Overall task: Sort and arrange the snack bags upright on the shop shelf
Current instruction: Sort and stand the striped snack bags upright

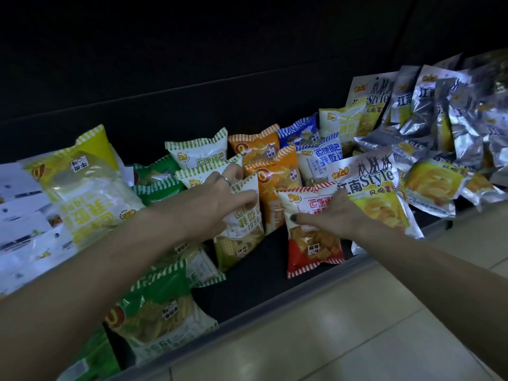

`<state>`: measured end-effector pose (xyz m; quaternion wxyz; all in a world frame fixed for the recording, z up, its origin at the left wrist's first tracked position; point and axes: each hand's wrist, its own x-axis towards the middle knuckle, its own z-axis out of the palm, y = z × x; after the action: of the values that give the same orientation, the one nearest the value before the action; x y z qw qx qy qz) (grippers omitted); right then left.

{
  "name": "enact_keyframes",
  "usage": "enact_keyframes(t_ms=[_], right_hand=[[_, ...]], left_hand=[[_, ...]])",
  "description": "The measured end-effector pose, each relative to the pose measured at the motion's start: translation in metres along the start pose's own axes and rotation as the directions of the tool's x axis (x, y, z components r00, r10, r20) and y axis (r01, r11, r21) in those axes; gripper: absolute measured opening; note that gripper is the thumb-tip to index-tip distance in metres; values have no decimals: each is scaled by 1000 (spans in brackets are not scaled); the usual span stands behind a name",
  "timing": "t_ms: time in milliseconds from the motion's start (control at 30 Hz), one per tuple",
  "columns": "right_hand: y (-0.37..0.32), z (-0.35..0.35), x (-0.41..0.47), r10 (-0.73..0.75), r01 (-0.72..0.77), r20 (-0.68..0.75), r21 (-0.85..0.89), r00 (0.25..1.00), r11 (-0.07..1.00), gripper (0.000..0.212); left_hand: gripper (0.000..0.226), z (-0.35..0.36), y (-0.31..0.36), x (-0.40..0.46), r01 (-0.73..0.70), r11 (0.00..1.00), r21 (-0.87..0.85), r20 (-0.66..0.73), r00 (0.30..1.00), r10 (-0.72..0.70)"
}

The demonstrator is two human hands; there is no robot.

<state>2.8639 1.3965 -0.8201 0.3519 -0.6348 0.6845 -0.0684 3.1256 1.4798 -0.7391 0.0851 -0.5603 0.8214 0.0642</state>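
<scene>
Reaching forward, left hand (220, 199) grips green-striped bag (243, 224), right hand (330, 215) grips red bag (310, 243).

Snack bags (313, 226) crowd the shelf (247, 295); foil bags (445, 119) perhaps heaped rightward.

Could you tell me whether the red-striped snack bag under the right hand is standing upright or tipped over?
Upright: the red-striped bag has its top seal up and bottom edge on the shelf, with the right hand gripping it.
</scene>
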Motion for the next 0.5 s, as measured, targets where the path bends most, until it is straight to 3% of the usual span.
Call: enact_keyframes(t_ms=[133, 333, 500], right_hand=[[0, -2, -3, 20, -20, 20, 21, 1000, 1000, 121], [-3, 1, -10, 28, -28, -11, 31, 1000, 999, 122], [-7, 7, -14, 17, -15, -56, 25, 998, 1000, 115]], left_hand=[[67, 4, -9, 2, 66, 975, -210, 73, 996, -52], [61, -1, -29, 8, 100, 919, -382, 138, 989, -51], [48, 23, -19, 15, 119, 973, -198, 232, 970, -71]])
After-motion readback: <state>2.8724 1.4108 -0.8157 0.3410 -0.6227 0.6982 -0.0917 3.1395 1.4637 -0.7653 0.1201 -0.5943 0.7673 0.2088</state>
